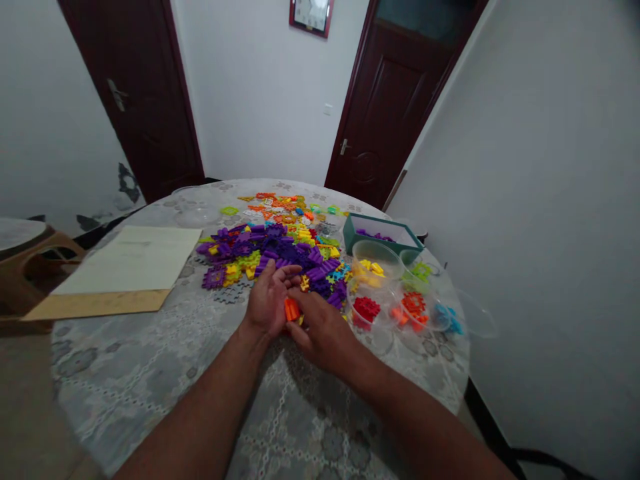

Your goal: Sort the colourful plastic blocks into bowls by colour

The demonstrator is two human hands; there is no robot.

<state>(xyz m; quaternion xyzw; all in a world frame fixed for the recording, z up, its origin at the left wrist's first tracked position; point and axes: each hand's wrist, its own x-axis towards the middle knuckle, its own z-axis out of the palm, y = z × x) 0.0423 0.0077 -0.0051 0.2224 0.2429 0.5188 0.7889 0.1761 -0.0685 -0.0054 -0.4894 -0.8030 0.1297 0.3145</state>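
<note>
My left hand (269,299) and my right hand (325,333) meet at the near edge of a heap of coloured plastic building pieces (280,250). An orange piece (291,309) sits between the two hands. The left hand lies with fingers partly stretched, its palm against the orange piece. The fingers of the right hand curl round the piece from the right. Purple pieces make up most of the heap; yellow, orange and green ones lie further back.
The round table (150,373) has a grey patterned cloth. Clear bowls hold sorted pieces: yellow (375,263), red (367,310), orange (413,308), blue (450,320), green (420,270). A teal box (381,232) stands behind them. A flat cardboard sheet (120,270) lies on the left.
</note>
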